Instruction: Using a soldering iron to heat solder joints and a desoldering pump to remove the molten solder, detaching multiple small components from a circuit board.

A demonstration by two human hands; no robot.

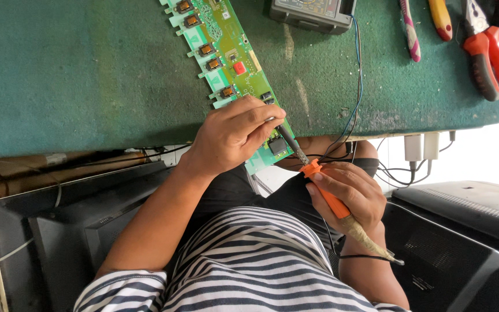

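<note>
Desk (88,75) in green felt carries a long green circuit board (220,52) hanging off its edge. Left hand (229,136) fingers pinch the board's near end; right hand (350,193) fingers wrap an orange-handled soldering iron (319,179), tip on the board. Red pliers (489,52) sit well apart.

left hand (232,136): knuckles up, fingers curled and pinched together, forearm bare, running back to a striped sleeve | right hand (347,193): palm turned inward, fingers wrapped in a closed grip, thumb on top, wrist bent
</note>
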